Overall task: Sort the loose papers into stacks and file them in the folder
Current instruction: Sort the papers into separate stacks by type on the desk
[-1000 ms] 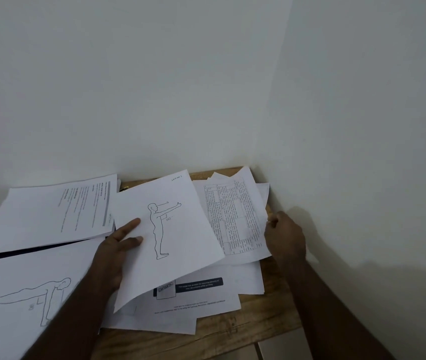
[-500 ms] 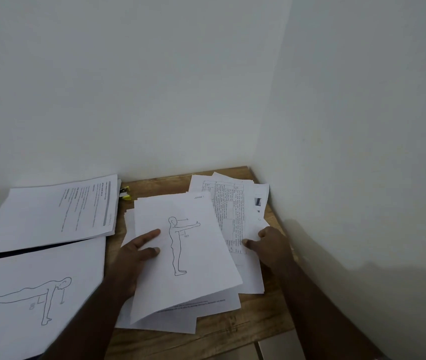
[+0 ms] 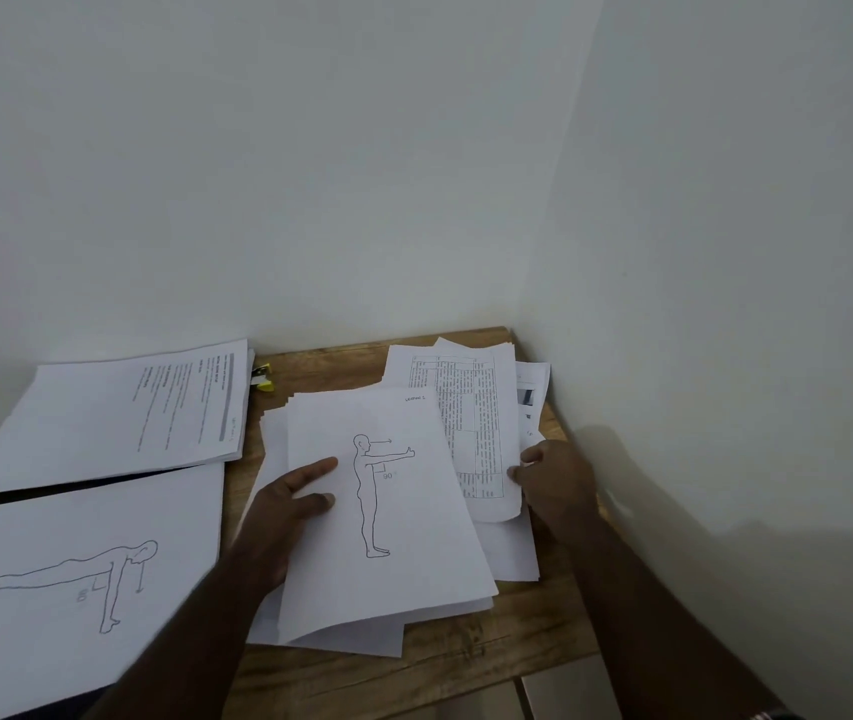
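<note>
Light, floppy, slippery sheets (image 3: 393, 517): left hand (image 3: 284, 504) pinching one edge, right hand (image 3: 554, 478) gripping table page (image 3: 471, 433); best held at edges.

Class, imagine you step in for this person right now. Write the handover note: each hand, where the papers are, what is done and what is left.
Left hand: holds the standing-figure sheet by its left edge, thumb on top, over the middle pile.
Right hand: grips the right edge of the table-printed sheet at the back right.
Sorted so far: a text stack at the back left and a push-up drawing at the front left, both lying over something dark, possibly the folder.
Left: sort the middle and right piles on the wooden table, then file everything.
</note>
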